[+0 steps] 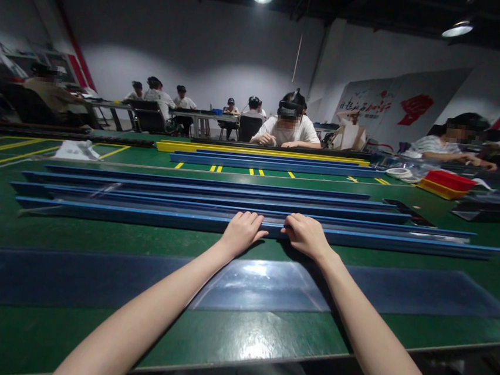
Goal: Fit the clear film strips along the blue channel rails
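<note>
Both arms reach forward over a green table to a row of long blue profile strips lying crosswise. My left hand [242,234] is closed over the upper edge of the nearest blue strip [132,217], fingers behind and thumb on the near side. A short gap to the right, my right hand [305,235] grips the same strip in a like way, its fingers curled. Behind it, several more blue strips [214,190] run roughly parallel. Between the hands and me, a long, shiny, bluish see-through plastic sheet [262,283] lies flat, partly covered by my forearms.
Yellow strips [262,153] and further blue strips lie toward the far side. A red and yellow tray [447,183] and a white roll [398,173] sit at right. A dark flat object [415,214] lies beyond the strips. A person [287,126] sits opposite.
</note>
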`<move>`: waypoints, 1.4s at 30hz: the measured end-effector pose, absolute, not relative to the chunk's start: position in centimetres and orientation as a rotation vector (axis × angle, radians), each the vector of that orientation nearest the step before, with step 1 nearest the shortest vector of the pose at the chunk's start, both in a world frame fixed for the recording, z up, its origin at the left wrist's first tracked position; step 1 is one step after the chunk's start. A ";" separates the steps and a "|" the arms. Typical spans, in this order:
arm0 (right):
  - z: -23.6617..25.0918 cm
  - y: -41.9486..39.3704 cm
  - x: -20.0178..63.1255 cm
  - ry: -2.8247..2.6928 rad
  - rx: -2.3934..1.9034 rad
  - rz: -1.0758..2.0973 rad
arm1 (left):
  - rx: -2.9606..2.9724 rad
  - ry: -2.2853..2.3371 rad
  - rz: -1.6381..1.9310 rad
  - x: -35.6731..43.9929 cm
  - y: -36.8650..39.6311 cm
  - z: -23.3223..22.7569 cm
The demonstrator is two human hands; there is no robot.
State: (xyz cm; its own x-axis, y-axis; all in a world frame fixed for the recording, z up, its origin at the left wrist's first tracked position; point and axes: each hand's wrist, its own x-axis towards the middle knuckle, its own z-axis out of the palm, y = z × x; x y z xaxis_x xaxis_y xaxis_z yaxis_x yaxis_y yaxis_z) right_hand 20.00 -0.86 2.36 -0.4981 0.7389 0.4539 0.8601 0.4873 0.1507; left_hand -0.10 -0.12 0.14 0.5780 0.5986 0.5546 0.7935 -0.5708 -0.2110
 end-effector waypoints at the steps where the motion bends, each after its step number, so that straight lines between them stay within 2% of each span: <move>1: 2.4 -0.9 20.4 -2.406 -1.360 -0.517 | -2.362 -1.124 -0.604 -0.1 -0.1 0.1; 13: 2.9 -1.4 24.1 -2.312 -1.629 -0.496 | -2.305 -1.208 -0.607 -0.2 0.1 -0.1; 25: 2.8 -1.6 22.9 -2.346 -1.585 -0.515 | -2.276 -1.239 -0.613 -0.2 0.3 -0.5; 34: 1.2 -0.8 20.5 -2.348 -1.369 -0.614 | -2.282 -1.238 -0.610 -0.2 0.2 -0.4; 42: 1.3 -0.6 20.2 -2.324 -1.390 -0.608 | -2.288 -1.245 -0.611 -0.1 0.2 -0.3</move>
State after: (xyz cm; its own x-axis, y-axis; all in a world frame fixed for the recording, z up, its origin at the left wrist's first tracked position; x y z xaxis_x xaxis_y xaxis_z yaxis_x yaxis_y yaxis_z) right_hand 20.24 -0.60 1.31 -0.4486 0.7324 0.5122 0.8895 0.4219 0.1756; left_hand -0.15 0.17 -0.35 0.4912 0.6508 0.5789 0.8560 -0.4835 -0.1828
